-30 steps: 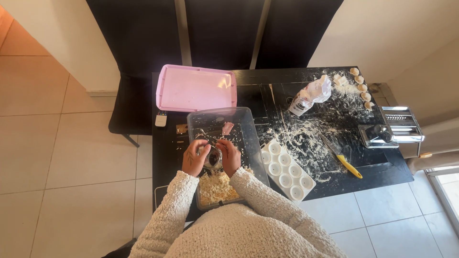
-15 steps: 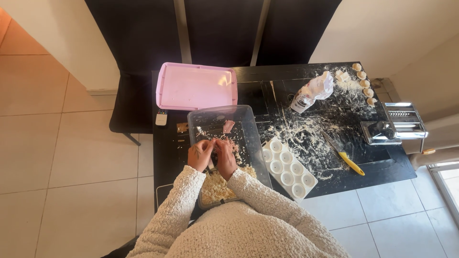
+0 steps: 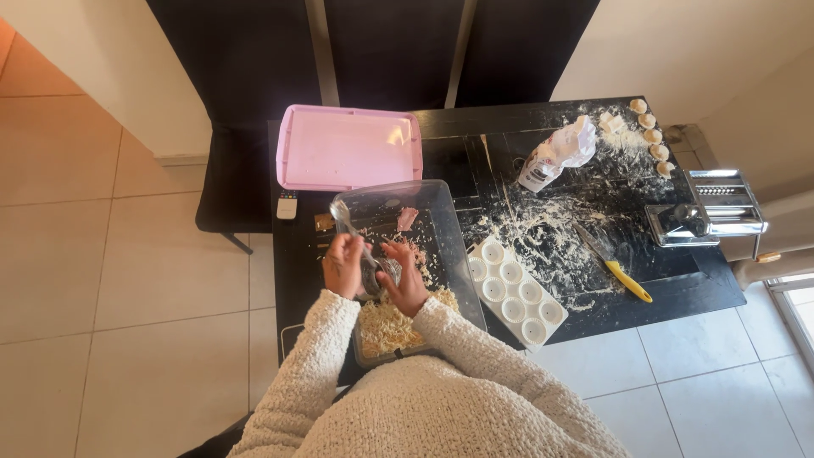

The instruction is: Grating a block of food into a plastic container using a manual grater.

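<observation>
My left hand (image 3: 342,265) fingers clamped on spoon (image 3: 346,219); right hand (image 3: 405,276) fingers curled round small dark thing (image 3: 373,276), mid-frame over clear tub (image 3: 424,222).

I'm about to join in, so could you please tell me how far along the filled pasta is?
Done: a few shaped pieces sit by the floured far corner. In hand: the left hand holds a spoon over the clear container of filling, right hand beside it. Left: the white mould looks unfilled.

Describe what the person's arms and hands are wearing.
Both arms are covered to the wrist by long sleeves of a cream, nubbly knitted sweater. The left hand and right hand are bare, without gloves; rings or a watch cannot be made out.
</observation>
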